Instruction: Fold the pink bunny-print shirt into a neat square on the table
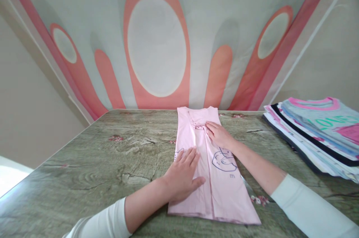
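A pink shirt (224, 197) lies on the table with both sides folded in toward a seam down its middle. Dark line drawings and a letter show on its right panel. My left hand (183, 174) rests flat on the left panel, fingers stretched out and thumb spread toward the middle fold. Farther up, my right hand (221, 136) lies on the shirt near the bunched cloth below the neckline, its fingers extended over the edge of that cloth. Part of the print on the left is covered by my left hand.
A stack of folded shirts (316, 137) stands at the right, a grey one with pink trim on top. The wood-patterned table (92, 163) has small flower prints. Behind its far edge rises a wall with a pink and white backdrop (157, 43).
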{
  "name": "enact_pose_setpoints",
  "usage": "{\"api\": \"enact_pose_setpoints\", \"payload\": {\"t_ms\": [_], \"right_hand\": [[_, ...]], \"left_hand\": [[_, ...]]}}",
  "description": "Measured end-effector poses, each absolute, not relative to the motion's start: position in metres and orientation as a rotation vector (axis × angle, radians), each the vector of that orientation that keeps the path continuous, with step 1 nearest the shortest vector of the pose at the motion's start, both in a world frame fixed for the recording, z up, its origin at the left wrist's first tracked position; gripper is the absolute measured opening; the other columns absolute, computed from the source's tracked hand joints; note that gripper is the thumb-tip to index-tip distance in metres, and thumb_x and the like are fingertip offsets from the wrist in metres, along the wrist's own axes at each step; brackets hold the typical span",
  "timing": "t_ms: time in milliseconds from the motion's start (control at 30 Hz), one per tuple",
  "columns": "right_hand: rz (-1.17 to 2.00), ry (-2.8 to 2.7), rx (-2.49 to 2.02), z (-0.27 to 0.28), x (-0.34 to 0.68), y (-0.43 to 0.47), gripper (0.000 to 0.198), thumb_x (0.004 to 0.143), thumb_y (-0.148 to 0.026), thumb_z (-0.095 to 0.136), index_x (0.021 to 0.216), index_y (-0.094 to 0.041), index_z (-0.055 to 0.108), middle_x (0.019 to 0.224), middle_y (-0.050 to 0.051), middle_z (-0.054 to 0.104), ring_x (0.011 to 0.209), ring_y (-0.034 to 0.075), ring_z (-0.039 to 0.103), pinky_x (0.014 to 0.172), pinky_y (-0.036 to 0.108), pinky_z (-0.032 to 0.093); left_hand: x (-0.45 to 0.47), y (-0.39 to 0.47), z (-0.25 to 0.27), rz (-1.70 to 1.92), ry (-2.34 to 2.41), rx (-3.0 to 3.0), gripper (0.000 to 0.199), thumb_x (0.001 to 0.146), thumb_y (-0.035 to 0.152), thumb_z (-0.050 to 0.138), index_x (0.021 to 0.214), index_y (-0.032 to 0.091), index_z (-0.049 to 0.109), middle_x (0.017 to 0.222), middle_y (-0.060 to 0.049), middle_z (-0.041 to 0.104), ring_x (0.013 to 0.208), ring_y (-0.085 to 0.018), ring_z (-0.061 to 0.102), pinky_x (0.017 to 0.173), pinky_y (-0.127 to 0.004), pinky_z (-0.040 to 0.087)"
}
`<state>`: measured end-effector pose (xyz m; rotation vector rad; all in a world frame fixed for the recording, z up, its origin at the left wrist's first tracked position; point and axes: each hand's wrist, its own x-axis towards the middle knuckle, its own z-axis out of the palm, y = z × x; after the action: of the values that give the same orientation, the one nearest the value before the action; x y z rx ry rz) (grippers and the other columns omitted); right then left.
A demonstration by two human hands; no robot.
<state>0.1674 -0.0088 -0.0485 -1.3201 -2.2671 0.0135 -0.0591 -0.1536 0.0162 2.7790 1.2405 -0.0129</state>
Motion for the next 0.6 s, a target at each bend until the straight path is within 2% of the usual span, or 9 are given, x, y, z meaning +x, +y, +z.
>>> {"api": "enact_pose_setpoints", "payload": {"t_ms": [133, 233, 433, 533, 600], "right_hand": [[0.016, -2.275, -1.309, -0.048, 0.167, -0.011, 0.041, 0.091, -0.034, 0.034, 0.123, -0.016, 0.053, 0.131, 0.01, 0.05, 0.122, 0.023, 0.043, 0.104, 0.041, 0.034], [0.014, -2.278, -1.312, -0.047, 0.169, -0.014, 0.042, 0.091, -0.035, 0.034, 0.122, -0.016, 0.053, 0.131, 0.01, 0.05, 0.122, 0.023, 0.043, 0.104, 0.042, 0.034], [0.003, -2.371, -1.311, -0.041, 0.167, -0.025, 0.047, 0.092, -0.039, 0.032, 0.132, -0.017, 0.043, 0.139, 0.009, 0.04, 0.127, 0.024, 0.036, 0.105, 0.042, 0.03], [0.059, -2.469, -1.338, -0.036, 0.164, -0.034, 0.055, 0.09, -0.047, 0.033, 0.138, -0.019, 0.034, 0.143, 0.008, 0.034, 0.131, 0.026, 0.03, 0.106, 0.046, 0.025], [0.098, -2.497, -1.36, -0.03, 0.162, -0.041, 0.057, 0.089, -0.051, 0.034, 0.137, -0.022, 0.035, 0.142, 0.008, 0.035, 0.13, 0.027, 0.031, 0.105, 0.048, 0.024]], "left_hand": [[-0.063, -0.174, 0.026, -0.061, 1.138, 2.763, 0.067, 0.09, 0.059, 0.023, 0.142, 0.016, 0.021, 0.149, -0.014, 0.012, 0.136, -0.03, 0.006, 0.108, -0.051, 0.008], [-0.07, -0.178, 0.034, -0.094, 1.0, 2.759, 0.063, 0.091, 0.057, 0.023, 0.143, 0.02, 0.017, 0.149, -0.012, 0.012, 0.136, -0.029, 0.007, 0.108, -0.05, 0.011], [-0.089, -0.148, 0.027, -0.044, 1.309, 2.759, 0.06, 0.093, 0.049, 0.024, 0.142, 0.014, 0.02, 0.148, -0.014, 0.014, 0.137, -0.025, 0.007, 0.109, -0.047, 0.012], [-0.093, -0.144, 0.023, -0.079, 1.287, 2.752, 0.063, 0.092, 0.052, 0.026, 0.142, 0.015, 0.02, 0.149, -0.014, 0.013, 0.137, -0.026, 0.007, 0.109, -0.046, 0.012], [-0.094, -0.149, 0.025, -0.1, 1.277, 2.726, 0.063, 0.091, 0.052, 0.029, 0.142, 0.017, 0.02, 0.149, -0.013, 0.012, 0.137, -0.028, 0.007, 0.108, -0.049, 0.012]]}}
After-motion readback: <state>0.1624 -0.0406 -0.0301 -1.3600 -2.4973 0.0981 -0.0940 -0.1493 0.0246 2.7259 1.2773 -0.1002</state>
